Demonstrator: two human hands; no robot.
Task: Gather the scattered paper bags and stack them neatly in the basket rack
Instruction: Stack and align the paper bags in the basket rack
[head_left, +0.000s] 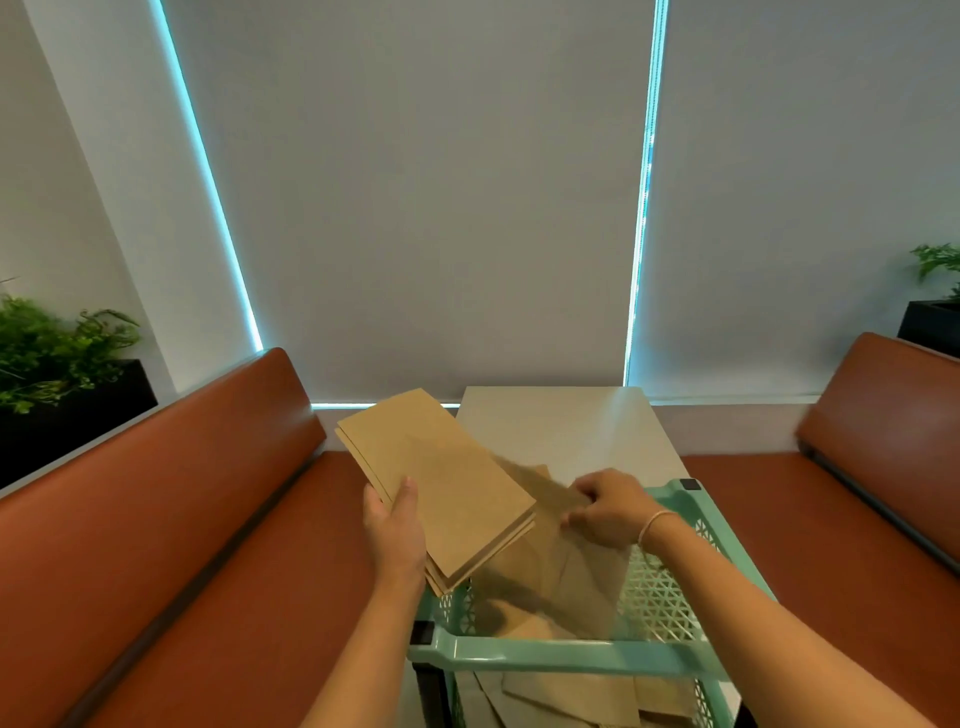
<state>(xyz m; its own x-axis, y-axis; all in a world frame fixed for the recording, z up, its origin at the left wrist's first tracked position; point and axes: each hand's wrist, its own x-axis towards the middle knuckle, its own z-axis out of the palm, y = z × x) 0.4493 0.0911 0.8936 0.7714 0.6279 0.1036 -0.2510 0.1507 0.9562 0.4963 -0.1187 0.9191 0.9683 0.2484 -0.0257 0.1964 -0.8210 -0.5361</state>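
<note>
Paper bags (441, 483), flat and brown, form a neat pile held up in the air just left of the middle of the view, above the left rim of a mint-green basket rack (561, 656). The left hand (395, 525) grips the pile by its near left edge, at about 7 o'clock from the pile's middle, with the thumb lying on top and the fingers hidden beneath. The pile tilts away towards 11 o'clock.

At 3 o'clock from the pile, the right hand (608, 512) is curled around a single loose bag (561, 566), pinching its upper edge. This bag is blurred and hangs down into the top tier of the rack. A thin bracelet (655, 522) circles the right wrist.

The rack fills the lower middle of the view, its lattice walls open at the sides. More brown bags (561, 701) lie loosely in the lower tier, at 6 o'clock, seen beneath the near rim.

Beyond the rack, at 12 o'clock, stands a pale table (582, 426). Rust-coloured padded benches run along both sides: one at 9 o'clock (171, 519), one at 3 o'clock (857, 493). Green plants in dark boxes sit behind each bench, at far left (47, 353) and far right (940, 270). Grey window blinds (415, 182) cover the back wall.
</note>
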